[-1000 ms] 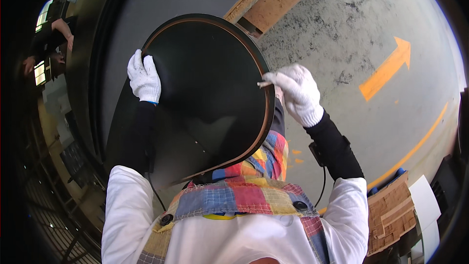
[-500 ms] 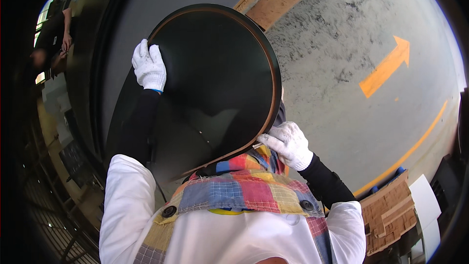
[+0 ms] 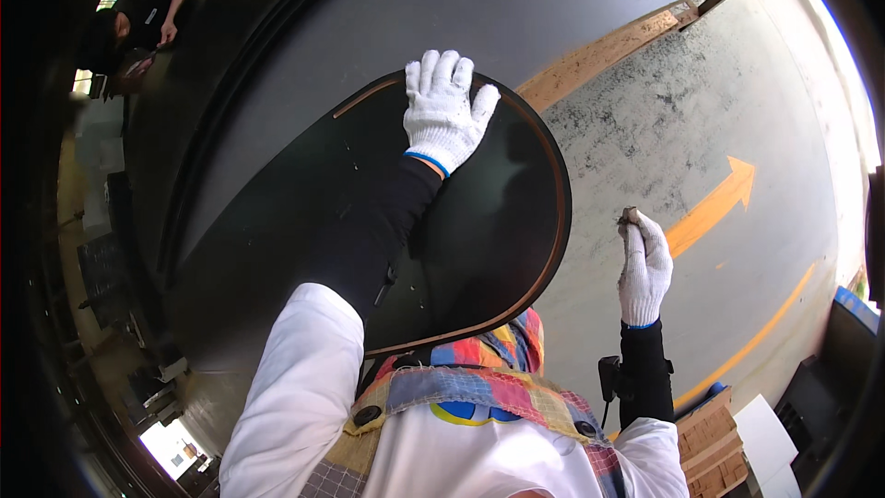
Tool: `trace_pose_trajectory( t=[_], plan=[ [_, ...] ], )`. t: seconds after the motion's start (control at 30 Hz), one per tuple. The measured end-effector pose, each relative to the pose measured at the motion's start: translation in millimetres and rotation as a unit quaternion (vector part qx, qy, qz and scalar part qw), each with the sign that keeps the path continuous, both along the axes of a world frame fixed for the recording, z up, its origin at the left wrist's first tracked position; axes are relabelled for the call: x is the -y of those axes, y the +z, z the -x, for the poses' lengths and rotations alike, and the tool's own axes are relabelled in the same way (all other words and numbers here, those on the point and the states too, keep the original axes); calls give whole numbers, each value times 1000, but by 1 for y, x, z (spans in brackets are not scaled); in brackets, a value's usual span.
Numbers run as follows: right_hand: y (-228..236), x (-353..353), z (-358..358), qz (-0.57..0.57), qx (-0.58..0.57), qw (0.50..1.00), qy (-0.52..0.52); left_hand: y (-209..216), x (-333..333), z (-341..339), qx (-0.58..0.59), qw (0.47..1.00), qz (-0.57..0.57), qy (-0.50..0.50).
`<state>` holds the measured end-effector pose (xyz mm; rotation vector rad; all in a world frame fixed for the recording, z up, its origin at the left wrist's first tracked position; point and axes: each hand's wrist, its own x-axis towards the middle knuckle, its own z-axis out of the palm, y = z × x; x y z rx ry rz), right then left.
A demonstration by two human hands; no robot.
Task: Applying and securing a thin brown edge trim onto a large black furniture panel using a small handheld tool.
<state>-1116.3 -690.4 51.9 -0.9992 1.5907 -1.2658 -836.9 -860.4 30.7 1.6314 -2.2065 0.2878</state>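
A large dark, glossy oval panel (image 3: 489, 249) lies before me, with a brown band (image 3: 560, 194) running just inside its rounded edge. My left hand (image 3: 447, 111), in a white knit glove, rests on the panel's far end, palm down and fingers spread, covering part of the band. Out to the right, apart from the panel and over the floor, my right hand (image 3: 643, 263) is raised in a similar glove. Its fingers are pinched together, with a dark greyish patch at the tips. Whether that is a small held piece or dirt on the glove is unclear.
The panel lies on a grey tabletop (image 3: 516, 0) with a wooden beam (image 3: 599, 60) under its edge. An orange arrow (image 3: 710, 207) marks the floor. Brown cardboard pieces (image 3: 710, 452) stand low right. Another person (image 3: 152, 14) is at far left.
My left hand has moved right across the panel's far end and spread its fingers. My right hand has left the panel's near edge and risen rightward. The panel appears shifted in view.
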Motion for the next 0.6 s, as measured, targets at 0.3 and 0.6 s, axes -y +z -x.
trace_pose_trajectory(
  t=[0.3, 0.6],
  plan=[
    [33, 86, -43, -103, -195, 962, 163, -11, -52, -23, -66, 997, -31, 18],
    [24, 140, -100, -53, -514, 819, 251, -11, -135, -240, -36, 970, -10, 238]
  ],
)
